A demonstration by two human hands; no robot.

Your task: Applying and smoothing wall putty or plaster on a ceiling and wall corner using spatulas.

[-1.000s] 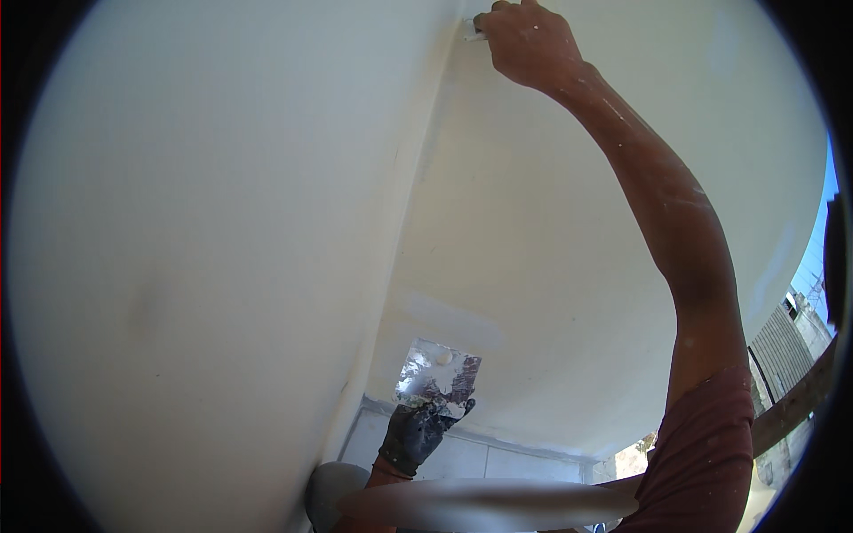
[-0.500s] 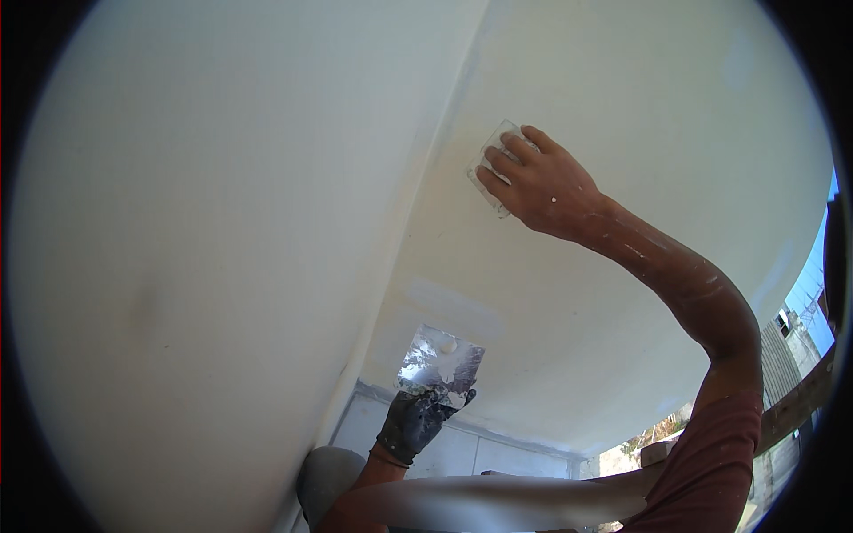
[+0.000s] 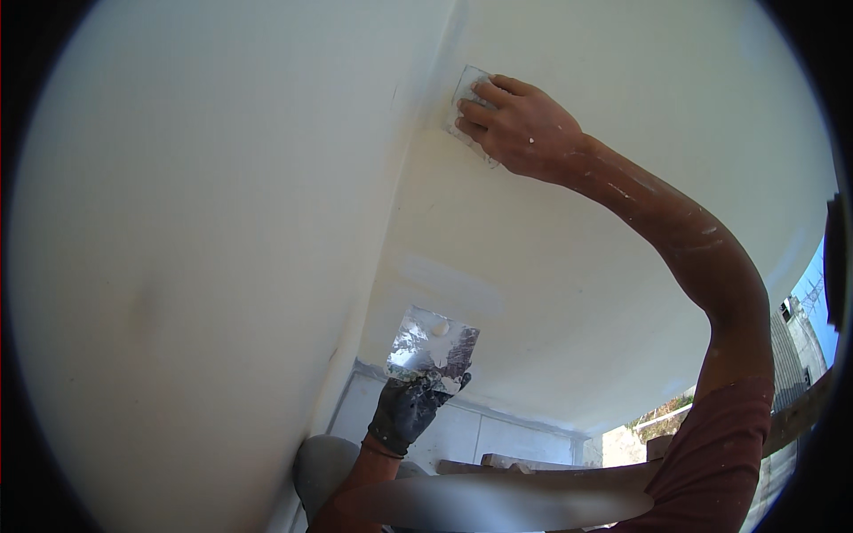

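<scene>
My bare right hand [image 3: 531,133], flecked with white, presses a thin, clear, squarish scraper [image 3: 470,80] flat to the pale wall [image 3: 551,258], close to the inner corner. Its fingers are spread over the sheet, and the thumb is hidden. Lower down, my left hand [image 3: 407,416] in a dark, smeared glove grips a shiny square metal plate [image 3: 426,342] by its near edge. White putty is smeared over the plate, with a small lump near its far side. A whiter patch [image 3: 451,282] marks the wall just beyond the plate.
Another pale wall [image 3: 204,222] fills the left side and meets the first at the corner. Wooden boards [image 3: 533,469] cross below my arms. At lower left is a grey rounded shape [image 3: 324,466] I cannot make out. Outdoor ground and sky show at the right.
My right hand and the clear scraper have moved up and left along the wall, nearer the corner. The left hand and metal plate appear slightly higher and farther left.
</scene>
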